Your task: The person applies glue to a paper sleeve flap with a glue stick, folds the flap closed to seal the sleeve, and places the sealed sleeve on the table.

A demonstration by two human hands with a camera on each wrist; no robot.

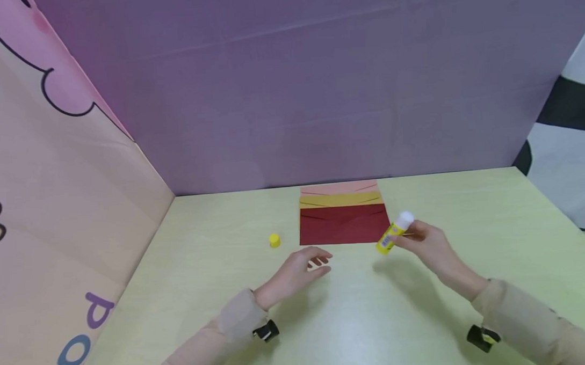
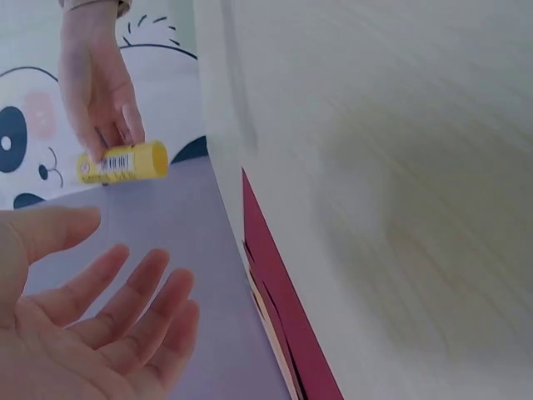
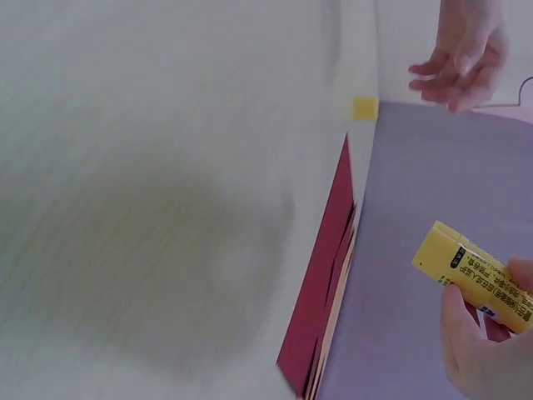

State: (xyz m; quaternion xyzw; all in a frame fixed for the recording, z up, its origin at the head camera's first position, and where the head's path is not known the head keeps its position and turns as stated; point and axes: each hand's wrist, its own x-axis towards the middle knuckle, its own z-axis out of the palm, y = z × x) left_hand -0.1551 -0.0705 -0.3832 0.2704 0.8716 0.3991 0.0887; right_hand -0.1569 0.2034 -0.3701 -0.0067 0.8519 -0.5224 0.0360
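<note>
A yellow glue stick [image 1: 388, 238] with a white top end is pinched between the thumb and fingers of my right hand [image 1: 432, 251], tilted above the table beside the red envelope's right edge. In the right wrist view, printed text shows along the glue stick [image 3: 479, 275]. My left hand [image 1: 295, 272] hovers over the table in front of the envelopes, fingers loosely bent and holding nothing. Its palm and spread fingers show in the left wrist view. A small yellow cap [image 1: 274, 240] stands on the table left of the envelopes. The dark red envelope [image 1: 344, 225] is nearest me.
Behind the red envelope, a yellow envelope [image 1: 340, 200] and a pink envelope [image 1: 339, 188] overlap in a stack. The pale wooden table [image 1: 203, 250] meets a purple backdrop [image 1: 318, 95] at the back. A printed panel [image 1: 70, 201] borders its left side.
</note>
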